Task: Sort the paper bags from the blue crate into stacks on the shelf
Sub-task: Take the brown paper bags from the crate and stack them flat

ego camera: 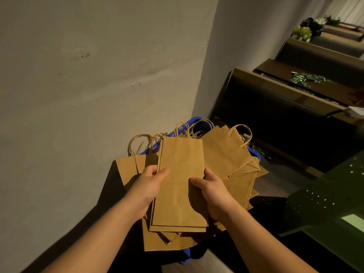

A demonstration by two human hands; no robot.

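The paper bag point(180, 174) on top lies flat over the heap of bags point(226, 154) filling the blue crate point(256, 153), its long axis running away from the person, handles at the far end. The left hand point(147, 186) grips its left edge and the right hand point(213, 191) its right edge, thumbs on top, fingers curled beneath. Both hands sit equally near, at its middle. The dark shelf point(275, 99) stands off to the right, so the lift likely swings that way.

No writing can be read anywhere: the flat brown paper bags point(180, 174) are blank, and the small green packets point(304, 78) are too distant and blurred.
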